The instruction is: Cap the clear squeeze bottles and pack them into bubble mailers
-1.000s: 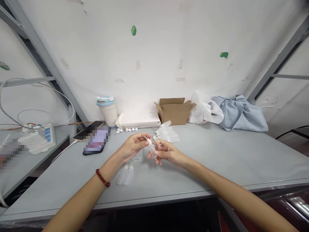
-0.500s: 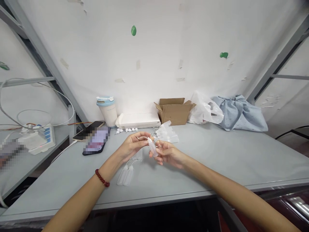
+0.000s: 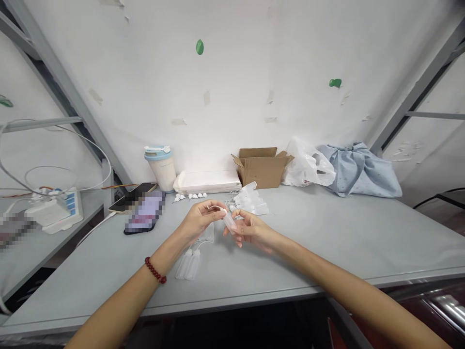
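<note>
A small translucent plastic bottle (image 3: 228, 221) is held between my two hands above the grey table (image 3: 312, 242). My left hand (image 3: 202, 219) is closed on its upper end, where a thin white tube curves over the fingers. The lower part of the bottle is pinched in my right hand (image 3: 251, 230). Two similar bottles with tubes (image 3: 188, 264) lie side by side below my left hand. Behind my hands is a pile of several translucent bottles (image 3: 250, 198). Several small white caps (image 3: 192, 196) lie in a row to its left.
Along the wall stand a cup (image 3: 162, 167), a white stack (image 3: 207, 181), an open cardboard box (image 3: 262, 169), a white plastic bag (image 3: 308, 165) and a blue cloth bundle (image 3: 361, 169). Two phones lie left, one being black (image 3: 132, 198). A power strip (image 3: 60, 211) is far left.
My left fingers have moved down over the bottle's top, covering its tip. My right hand has stayed at its lower part.
</note>
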